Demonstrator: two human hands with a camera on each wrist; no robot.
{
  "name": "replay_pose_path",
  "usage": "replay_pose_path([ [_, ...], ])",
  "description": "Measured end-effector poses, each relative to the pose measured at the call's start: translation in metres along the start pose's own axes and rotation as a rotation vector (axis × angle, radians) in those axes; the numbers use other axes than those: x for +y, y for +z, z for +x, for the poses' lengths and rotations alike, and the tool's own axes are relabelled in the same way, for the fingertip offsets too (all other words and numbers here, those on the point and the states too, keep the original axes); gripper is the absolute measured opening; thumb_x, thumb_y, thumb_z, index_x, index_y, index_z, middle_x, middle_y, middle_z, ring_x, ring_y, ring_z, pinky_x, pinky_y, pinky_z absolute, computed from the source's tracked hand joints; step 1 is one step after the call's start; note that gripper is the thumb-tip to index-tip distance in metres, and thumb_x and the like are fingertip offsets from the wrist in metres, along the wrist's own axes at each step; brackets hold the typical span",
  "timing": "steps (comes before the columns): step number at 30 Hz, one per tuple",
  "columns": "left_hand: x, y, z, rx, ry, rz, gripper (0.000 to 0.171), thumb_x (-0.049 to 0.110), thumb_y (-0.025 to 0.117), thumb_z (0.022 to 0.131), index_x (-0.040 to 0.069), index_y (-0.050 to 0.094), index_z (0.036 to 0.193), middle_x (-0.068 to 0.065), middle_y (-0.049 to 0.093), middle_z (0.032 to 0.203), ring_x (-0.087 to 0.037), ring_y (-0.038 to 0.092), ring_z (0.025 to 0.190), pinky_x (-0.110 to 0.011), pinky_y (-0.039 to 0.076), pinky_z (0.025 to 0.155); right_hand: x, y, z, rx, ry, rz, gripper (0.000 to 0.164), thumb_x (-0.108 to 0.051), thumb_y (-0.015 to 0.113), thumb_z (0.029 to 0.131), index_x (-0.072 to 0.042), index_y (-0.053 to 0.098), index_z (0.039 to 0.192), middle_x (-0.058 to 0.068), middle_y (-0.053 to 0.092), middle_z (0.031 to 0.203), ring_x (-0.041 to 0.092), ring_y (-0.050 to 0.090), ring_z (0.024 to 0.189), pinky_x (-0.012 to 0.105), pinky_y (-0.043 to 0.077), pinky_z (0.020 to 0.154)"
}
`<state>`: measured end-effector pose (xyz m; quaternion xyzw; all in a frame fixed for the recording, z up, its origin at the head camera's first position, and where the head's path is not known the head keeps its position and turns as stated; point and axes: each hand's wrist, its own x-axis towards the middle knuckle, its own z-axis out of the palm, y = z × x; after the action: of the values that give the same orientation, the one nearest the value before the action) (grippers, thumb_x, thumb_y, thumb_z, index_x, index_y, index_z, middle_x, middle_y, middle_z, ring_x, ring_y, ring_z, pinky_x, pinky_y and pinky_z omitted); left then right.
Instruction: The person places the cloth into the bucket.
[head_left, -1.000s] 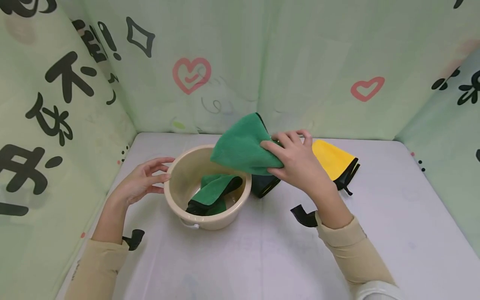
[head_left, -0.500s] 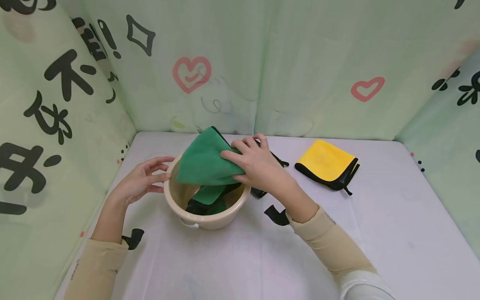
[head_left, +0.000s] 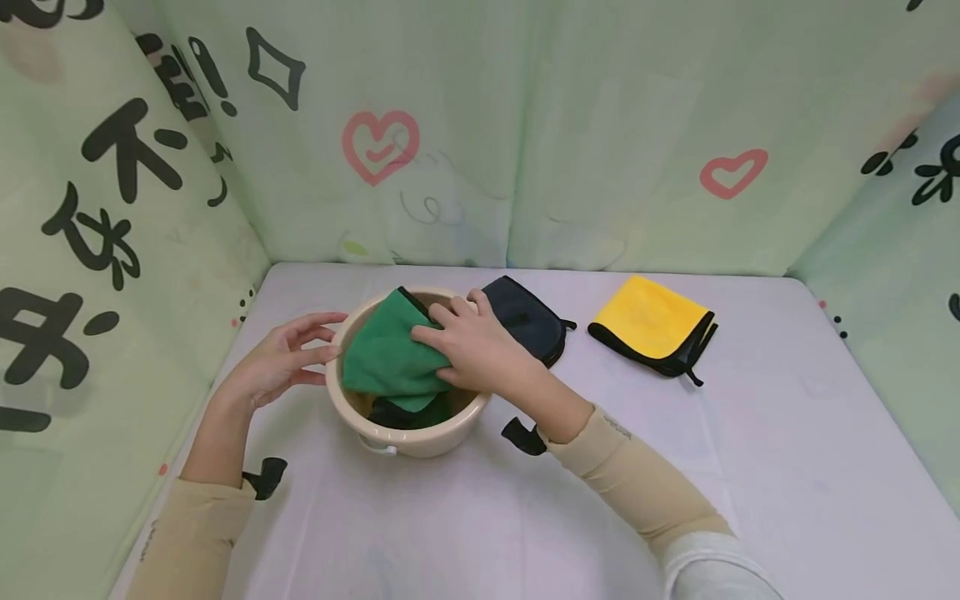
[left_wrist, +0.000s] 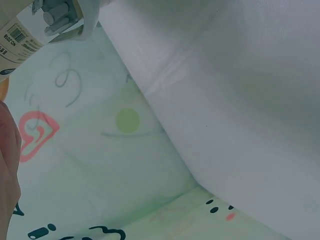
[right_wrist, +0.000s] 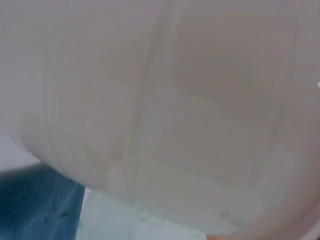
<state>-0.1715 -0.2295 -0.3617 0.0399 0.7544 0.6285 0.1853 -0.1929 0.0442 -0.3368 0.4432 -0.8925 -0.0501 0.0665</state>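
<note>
My right hand (head_left: 483,346) holds a folded green cleaning cloth (head_left: 393,350) with black edging, lowered partly into a cream bucket (head_left: 435,442). Beneath it in the bucket lies another green cloth (head_left: 412,417), mostly covered. My left hand (head_left: 281,362) touches the outside of the bucket's left rim with its fingertips, fingers slightly bent and spread. In the left wrist view only a strip of the left hand (left_wrist: 7,170) shows, below a pale surface with a barcode label (left_wrist: 20,45). The bucket wall (right_wrist: 165,110) fills most of the right wrist view.
A folded dark navy cloth (head_left: 521,317) lies just right of the bucket, and its blue corner (right_wrist: 40,205) shows in the right wrist view. Farther right is a folded yellow cloth (head_left: 652,321) with black edging. Printed green curtains (head_left: 615,125) stand around the white table (head_left: 420,533).
My right hand has carried the green cloth leftward and down into the bucket, uncovering the navy and yellow cloths. The left hand stays at the rim.
</note>
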Motion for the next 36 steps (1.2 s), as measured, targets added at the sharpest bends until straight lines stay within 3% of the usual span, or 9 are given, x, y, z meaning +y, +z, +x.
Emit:
replay_pose_path([
  [15, 0.000, 0.000, -0.001, -0.002, 0.005, 0.003, 0.055, 0.015, 0.060, 0.089, 0.004, 0.035, 0.137, -0.008, 0.046, 0.107, -0.011, 0.060, 0.083, -0.032, 0.055, 0.071, -0.011, 0.016, 0.013, -0.231, 0.025, 0.012, 0.050, -0.037, 0.063, 0.085, -0.026, 0.045, 0.131, 0.004, 0.045, 0.128, 0.025, 0.041, 0.113, 0.048, 0.027, 0.099],
  [28, -0.001, 0.000, -0.001, -0.016, 0.022, -0.013, 0.050, 0.012, 0.059, 0.090, 0.006, 0.038, 0.135, -0.006, 0.048, 0.105, -0.012, 0.061, 0.082, -0.032, 0.055, 0.070, -0.018, 0.015, 0.020, -0.451, 0.042, -0.041, 0.056, -0.038, 0.057, 0.089, -0.028, 0.035, 0.139, 0.001, 0.039, 0.136, 0.023, 0.035, 0.122, 0.048, 0.019, 0.107],
  [36, -0.002, 0.000, 0.000, -0.016, 0.023, -0.006, 0.052, 0.012, 0.059, 0.090, 0.005, 0.037, 0.136, -0.006, 0.048, 0.105, -0.012, 0.061, 0.083, -0.032, 0.055, 0.070, -0.021, 0.016, 0.022, -0.524, 0.039, -0.088, 0.055, -0.039, 0.054, 0.090, -0.029, 0.031, 0.140, 0.000, 0.036, 0.137, 0.020, 0.034, 0.120, 0.045, 0.019, 0.106],
])
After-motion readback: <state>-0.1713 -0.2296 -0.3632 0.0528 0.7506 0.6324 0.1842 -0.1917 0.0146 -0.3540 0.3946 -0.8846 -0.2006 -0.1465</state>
